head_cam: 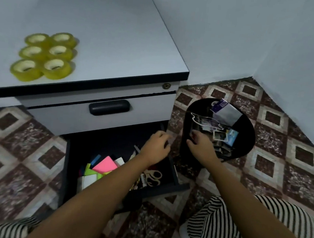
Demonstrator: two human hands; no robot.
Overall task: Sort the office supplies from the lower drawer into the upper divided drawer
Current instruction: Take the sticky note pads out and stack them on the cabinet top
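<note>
Scissors (153, 177): in lower drawer (92, 145), bottom centre.
Left hand (156, 144): above them, fingers curled, hold unclear.
Right hand (200, 146): over black bin (250, 139), curled, hold unclear.

You have six rolls of tape (58, 51), one cabinet (111, 43) with two drawers (143, 108), one pair of scissors (153, 177), one pink pad of sticky notes (105, 164) and one black bin (250, 139); the other loose papers (87, 181) blur too much to count.
</note>
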